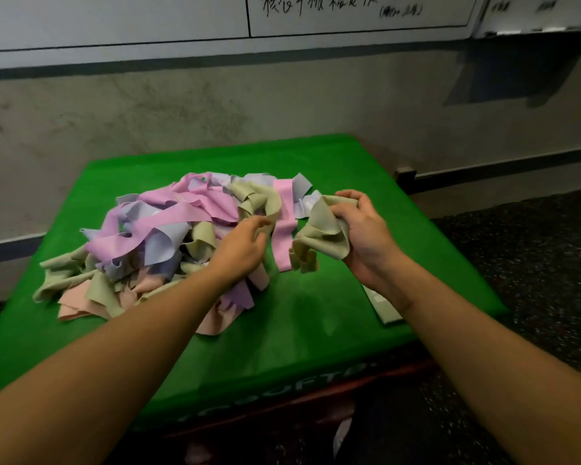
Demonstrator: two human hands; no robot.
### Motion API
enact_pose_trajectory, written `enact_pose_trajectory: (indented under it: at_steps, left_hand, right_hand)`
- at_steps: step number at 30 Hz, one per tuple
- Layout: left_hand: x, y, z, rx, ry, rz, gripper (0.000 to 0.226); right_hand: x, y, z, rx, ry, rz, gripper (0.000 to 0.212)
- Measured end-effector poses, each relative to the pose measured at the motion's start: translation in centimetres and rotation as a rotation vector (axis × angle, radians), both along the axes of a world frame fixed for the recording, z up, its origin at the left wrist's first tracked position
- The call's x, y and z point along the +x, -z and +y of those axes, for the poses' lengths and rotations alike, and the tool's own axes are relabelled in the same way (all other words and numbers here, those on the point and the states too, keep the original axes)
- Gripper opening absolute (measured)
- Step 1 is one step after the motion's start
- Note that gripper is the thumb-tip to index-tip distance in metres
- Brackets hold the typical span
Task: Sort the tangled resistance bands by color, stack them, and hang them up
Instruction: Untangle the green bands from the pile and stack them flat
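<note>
Small square bench under a bright green cloth cover [316, 330], backed near a stained grey wall [215, 109]; dark speckled floor [534, 263] to the right. Open green surface along the near edge and the front right; the far-left strip is also bare. Tangled heap of flat stretchy resistance bands [155, 243] sits centre-left on the bench, spreading almost to the left edge: bright pink, lavender, pale olive-green and peach strips, all knotted over each other, nothing sorted into stacks. One pink band [284, 226] drapes down the heap's right side, flat end toward the viewer. Left hand [245, 246] reaches into the heap's right flank, fingers curled round an olive-green strip [265, 203] there. Right hand [359, 226] is raised just right of the heap, clenched on a bunched olive-green band [322, 236] that hangs below the fist. A flat olive-green band [384, 308] lies on the cloth under the right forearm, close to the right edge. White board with handwriting [316, 8] above on the wall. No containers in view.
</note>
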State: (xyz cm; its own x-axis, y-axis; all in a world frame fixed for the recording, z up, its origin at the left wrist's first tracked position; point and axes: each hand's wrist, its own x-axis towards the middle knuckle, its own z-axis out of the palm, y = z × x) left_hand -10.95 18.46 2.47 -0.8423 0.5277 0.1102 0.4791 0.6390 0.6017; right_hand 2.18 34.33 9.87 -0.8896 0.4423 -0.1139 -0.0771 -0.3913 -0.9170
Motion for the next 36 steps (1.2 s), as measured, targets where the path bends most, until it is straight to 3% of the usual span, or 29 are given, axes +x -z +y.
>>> enact_pose_trajectory:
  at_steps: [3,5,8,12,14,17,20,22,24,27,33,36]
  left_hand:
    - [3.7,-2.7,0.0,0.365,0.11,-0.23,0.029]
    - [6.6,-4.4,-0.4,0.503,0.211,-0.37,0.032]
    - [10.1,-5.6,-1.0,0.556,0.229,-0.435,0.032]
    - [12.3,-5.4,-2.4,0.653,0.124,-0.454,0.009]
    - [13.1,-5.3,-3.3,0.673,0.102,-0.481,0.008]
    - [14.0,-5.7,-4.6,0.797,0.04,-0.556,0.006]
    - [14.8,-6.3,-5.6,0.767,0.063,-0.497,0.005]
    - [15.2,-6.4,-6.0,0.74,0.086,-0.461,0.007]
    - [15.6,-6.6,-6.4,0.723,0.087,-0.446,0.007]
    - [16.0,-6.8,-7.1,0.706,0.086,-0.496,0.009]
    - [17.2,-6.5,-8.9,0.729,0.154,-0.571,0.021]
    - [17.9,-6.9,-9.4,0.716,0.189,-0.595,0.023]
  right_hand:
    - [1.7,0.1,-0.6,-0.017,-0.02,-0.021,0.019]
    - [2.8,0.1,-1.2,-0.025,-0.054,-0.023,0.02]
    - [4.3,-0.1,-2.1,0.013,-0.089,-0.019,0.02]
    - [6.4,-0.2,-3.2,0.076,-0.197,-0.022,0.018]
    - [7.4,0.1,-3.6,0.15,-0.257,-0.042,0.022]
    - [9.0,0.3,-4.2,0.281,-0.291,-0.151,0.047]
    - [10.6,0.0,-4.6,0.455,-0.35,-0.215,0.065]
    - [11.2,0.0,-4.8,0.627,-0.37,-0.215,0.061]
    - [11.5,0.1,-5.1,0.706,-0.34,-0.137,0.042]
    - [11.8,0.0,-5.3,0.642,-0.29,-0.06,0.011]
    - [12.8,-1.0,-6.2,0.432,-0.191,-0.032,0.031]
    - [13.0,-1.6,-6.7,0.264,-0.216,-0.111,0.024]
